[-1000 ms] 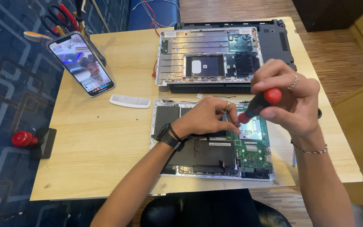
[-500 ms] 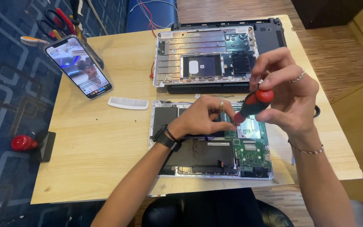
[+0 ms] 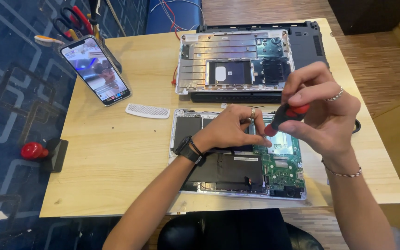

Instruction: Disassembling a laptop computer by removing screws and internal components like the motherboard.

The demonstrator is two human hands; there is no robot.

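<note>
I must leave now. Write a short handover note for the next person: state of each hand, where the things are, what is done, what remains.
Left hand: rests on the opened laptop base, fingertips by the screwdriver tip.
Right hand: grips the red and black screwdriver, tip down at the board near the green circuit board.
Things: removed cover panel lies inside-up behind the base; phone propped at the left; white comb beside it.
Done: the cover is off, insides exposed.
Left: the spot under the screwdriver tip; whether a screw is there is hidden by the fingers.
</note>
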